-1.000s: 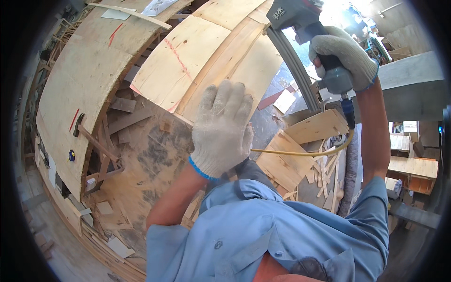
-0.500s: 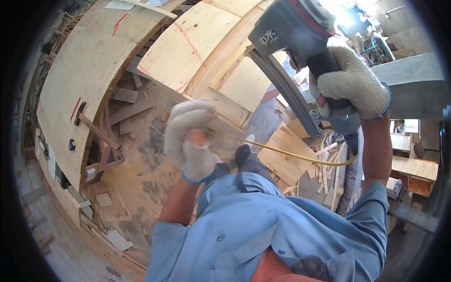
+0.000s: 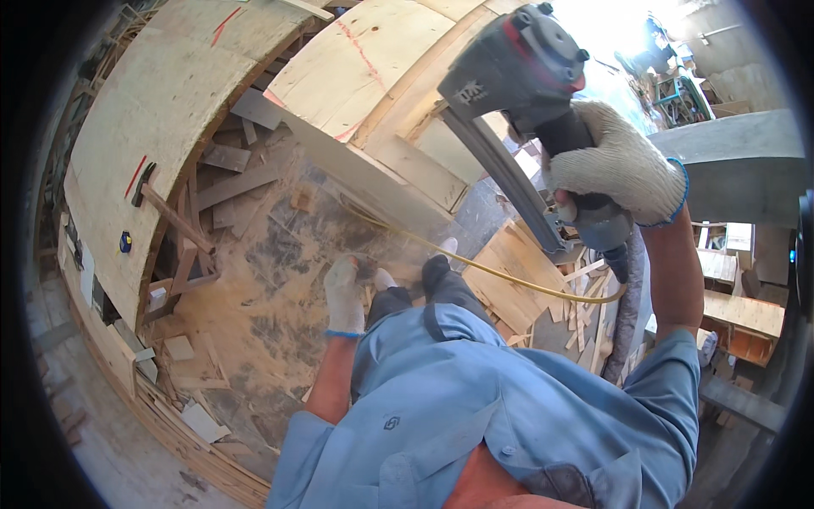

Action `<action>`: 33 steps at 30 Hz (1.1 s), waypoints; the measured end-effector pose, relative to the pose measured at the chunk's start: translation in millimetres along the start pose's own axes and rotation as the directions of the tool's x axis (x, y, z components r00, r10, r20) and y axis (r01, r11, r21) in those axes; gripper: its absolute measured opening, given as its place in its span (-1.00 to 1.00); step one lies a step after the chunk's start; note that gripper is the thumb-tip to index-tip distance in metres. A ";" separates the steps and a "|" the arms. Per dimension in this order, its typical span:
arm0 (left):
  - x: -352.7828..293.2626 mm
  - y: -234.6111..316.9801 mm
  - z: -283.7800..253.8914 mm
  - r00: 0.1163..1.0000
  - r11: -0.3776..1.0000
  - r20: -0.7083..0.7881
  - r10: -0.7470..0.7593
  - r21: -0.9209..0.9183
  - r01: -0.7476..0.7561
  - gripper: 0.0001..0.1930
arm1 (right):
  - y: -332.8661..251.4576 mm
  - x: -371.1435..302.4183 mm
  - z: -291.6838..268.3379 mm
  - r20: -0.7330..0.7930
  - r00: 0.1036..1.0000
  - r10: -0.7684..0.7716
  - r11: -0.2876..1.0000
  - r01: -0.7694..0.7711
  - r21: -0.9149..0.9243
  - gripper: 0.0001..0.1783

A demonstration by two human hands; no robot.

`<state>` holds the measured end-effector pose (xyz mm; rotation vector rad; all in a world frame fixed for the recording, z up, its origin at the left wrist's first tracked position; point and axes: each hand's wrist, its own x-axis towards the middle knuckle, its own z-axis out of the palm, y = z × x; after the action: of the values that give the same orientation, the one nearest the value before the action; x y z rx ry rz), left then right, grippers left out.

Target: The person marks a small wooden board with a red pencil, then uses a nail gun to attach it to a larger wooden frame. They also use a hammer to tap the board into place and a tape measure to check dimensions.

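Note:
A dark nail gun with a red stripe and a long grey magazine hangs in front of me at the upper right. My right hand, in a white knit glove with a blue cuff, is closed round its handle. A yellow air hose runs from the handle's end leftward, past my feet. Low by my left leg is my left hand, in a matching glove with some bare fingertips showing. Its fingers are small and partly hidden, so I cannot make out whether they are closed. It is apart from the gun.
Left of me, a curved plywood panel bears a hammer and a small blue tape measure. Ahead stands a plywood-covered wooden form. Wood offcuts and sawdust cover the floor. A loose plywood sheet lies right of my feet.
My left hand has dropped from in front of me, near the hose, down beside my left leg. The right hand and nail gun have shifted slightly left and down.

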<state>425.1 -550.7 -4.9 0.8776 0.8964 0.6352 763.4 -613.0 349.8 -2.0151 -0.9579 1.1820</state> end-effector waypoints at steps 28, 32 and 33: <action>30.5 -27.4 -21.4 0.946 0.943 -0.018 -0.323 -0.095 0.320 -0.75 | 55.8 -79.1 11.0 0.000 0.999 0.034 0.975 -0.033 0.220 -0.61; 27.6 -28.3 -18.5 0.951 0.947 -0.037 -0.306 -0.110 0.301 -0.76 | 82.1 -62.9 25.3 0.336 0.927 -0.165 0.977 0.200 -0.071 -0.58; 23.1 -31.3 -17.0 0.941 0.929 -0.077 -0.329 -0.202 0.309 -0.76 | 82.9 -57.5 31.7 0.435 0.897 -0.081 0.978 0.156 -0.140 -0.55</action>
<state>425.3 -542.1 -46.6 0.5149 1.0346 0.4769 738.5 -701.8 298.0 -1.8226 -1.4208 1.5553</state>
